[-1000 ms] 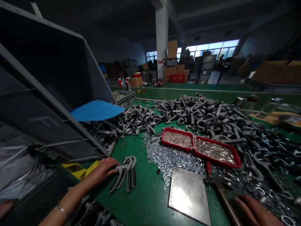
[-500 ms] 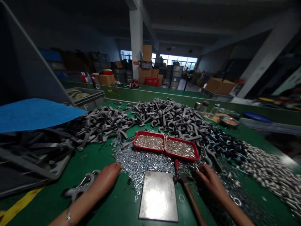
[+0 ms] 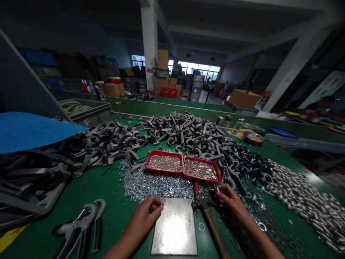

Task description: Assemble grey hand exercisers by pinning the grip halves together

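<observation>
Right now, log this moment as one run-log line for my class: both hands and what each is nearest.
left hand: at steel plate edge | right hand: beside hammer

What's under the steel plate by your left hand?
The steel plate lies flat on the green work surface, hiding whatever is beneath it. Small silver washers heap up to its far edge.

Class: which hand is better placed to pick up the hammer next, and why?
Probably the right hand: it sits just beside the hammer's head, while the left hand is on the far side of the metal plate.
</observation>
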`<state>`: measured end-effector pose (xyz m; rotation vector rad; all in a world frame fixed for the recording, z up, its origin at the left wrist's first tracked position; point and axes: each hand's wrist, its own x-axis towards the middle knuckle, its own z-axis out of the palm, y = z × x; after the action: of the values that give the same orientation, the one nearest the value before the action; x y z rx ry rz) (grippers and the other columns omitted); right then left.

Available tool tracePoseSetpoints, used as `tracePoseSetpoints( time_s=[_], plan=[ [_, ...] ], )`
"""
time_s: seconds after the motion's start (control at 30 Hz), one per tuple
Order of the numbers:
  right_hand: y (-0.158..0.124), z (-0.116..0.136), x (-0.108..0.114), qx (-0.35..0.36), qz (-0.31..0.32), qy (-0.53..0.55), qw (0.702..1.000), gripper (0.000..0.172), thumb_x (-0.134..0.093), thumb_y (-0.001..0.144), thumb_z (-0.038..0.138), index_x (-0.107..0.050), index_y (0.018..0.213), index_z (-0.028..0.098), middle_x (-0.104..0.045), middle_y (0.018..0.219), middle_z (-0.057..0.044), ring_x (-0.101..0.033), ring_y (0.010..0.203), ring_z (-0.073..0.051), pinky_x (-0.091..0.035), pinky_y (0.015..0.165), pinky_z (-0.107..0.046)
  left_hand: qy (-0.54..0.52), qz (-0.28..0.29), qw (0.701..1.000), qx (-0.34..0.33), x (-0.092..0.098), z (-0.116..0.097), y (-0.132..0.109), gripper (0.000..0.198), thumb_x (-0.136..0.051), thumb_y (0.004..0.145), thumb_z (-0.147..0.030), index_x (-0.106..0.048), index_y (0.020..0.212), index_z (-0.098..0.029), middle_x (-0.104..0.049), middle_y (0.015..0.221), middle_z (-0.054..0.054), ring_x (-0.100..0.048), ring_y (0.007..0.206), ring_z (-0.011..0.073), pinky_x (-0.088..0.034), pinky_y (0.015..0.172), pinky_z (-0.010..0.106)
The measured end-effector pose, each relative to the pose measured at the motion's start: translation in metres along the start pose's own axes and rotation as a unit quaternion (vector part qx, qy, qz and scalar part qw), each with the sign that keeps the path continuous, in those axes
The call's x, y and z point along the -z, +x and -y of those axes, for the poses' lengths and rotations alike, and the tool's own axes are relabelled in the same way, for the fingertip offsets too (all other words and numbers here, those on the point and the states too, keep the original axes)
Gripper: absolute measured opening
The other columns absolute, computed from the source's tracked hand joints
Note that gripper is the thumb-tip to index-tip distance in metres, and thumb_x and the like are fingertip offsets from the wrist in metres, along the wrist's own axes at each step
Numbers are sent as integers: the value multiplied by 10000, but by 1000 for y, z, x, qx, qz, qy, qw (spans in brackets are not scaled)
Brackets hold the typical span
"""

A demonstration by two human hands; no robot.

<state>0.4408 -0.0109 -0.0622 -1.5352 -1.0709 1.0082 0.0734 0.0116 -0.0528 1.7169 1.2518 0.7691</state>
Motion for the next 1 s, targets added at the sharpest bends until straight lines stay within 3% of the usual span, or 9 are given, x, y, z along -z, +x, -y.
tracePoseSetpoints(
  time_s=[0.17, 0.37, 0.53, 0.6, 0.67, 0.8, 0.9, 1.0],
  plan=[
    [6, -6, -2, 25, -29, -45, 998, 400, -763, 677, 558, -657, 874, 226, -647, 835, -14, -610, 758, -217, -504, 589, -301, -11, 12, 1000, -12, -20, 1, -3, 97, -557, 858, -298, -578, 857, -203, -661, 829, 25, -632, 783, 198, -467, 743, 299],
    [8, -7, -10, 50, -70, -68, 994, 405, -714, 721, 568, -627, 908, 220, -653, 834, -21, -600, 706, -207, -464, 554, -294, -29, -3, 1000, -2, -26, 3, -14, 104, -582, 852, -296, -608, 877, -198, -669, 839, 29, -634, 800, 205, -468, 754, 304],
    [-1, 13, -12, 65, -74, -51, 994, 414, -694, 766, 566, -616, 992, 228, -654, 868, -21, -616, 789, -224, -496, 691, -338, -111, -16, 993, 28, -34, 1, -18, 134, -618, 835, -308, -623, 893, -187, -661, 777, 18, -636, 735, 189, -476, 696, 285],
    [-15, 24, -23, 54, -33, -31, 998, 410, -684, 804, 546, -608, 1068, 241, -656, 870, -11, -624, 772, -212, -499, 717, -335, -173, -13, 984, 44, -40, -4, -18, 163, -633, 820, -307, -633, 919, -177, -655, 760, 16, -635, 709, 179, -483, 662, 271],
    [-35, 35, -41, 9, 49, 7, 999, 388, -690, 825, 524, -608, 1090, 252, -656, 813, 3, -615, 699, -189, -487, 661, -308, -234, -5, 970, 60, -46, -11, -17, 188, -655, 799, -300, -643, 927, -163, -654, 743, 18, -636, 701, 171, -479, 635, 256],
    [-74, 49, -88, -93, 197, 137, 966, 321, -692, 844, 514, -621, 953, 220, -543, 560, 55, -488, 522, -116, -368, 513, -224, -311, 18, 946, 88, -52, -22, -14, 230, -696, 782, -304, -652, 941, -144, -669, 719, 27, -645, 701, 163, -461, 619, 239],
    [-85, 55, -116, -130, 251, 224, 933, 340, -724, 824, 513, -583, 836, 203, -440, 516, 94, -347, 422, -60, -288, 422, -183, -334, 28, 938, 91, -49, -27, -16, 230, -726, 770, -301, -663, 924, -142, -673, 711, 23, -644, 689, 149, -453, 617, 231],
    [-85, 54, -128, -161, 277, 269, 908, 346, -745, 815, 499, -560, 804, 207, -417, 496, 107, -296, 366, -41, -253, 353, -160, -350, 41, 931, 94, -45, -25, -20, 236, -756, 758, -308, -672, 892, -133, -670, 686, 22, -640, 660, 137, -446, 602, 223]
  ],
)
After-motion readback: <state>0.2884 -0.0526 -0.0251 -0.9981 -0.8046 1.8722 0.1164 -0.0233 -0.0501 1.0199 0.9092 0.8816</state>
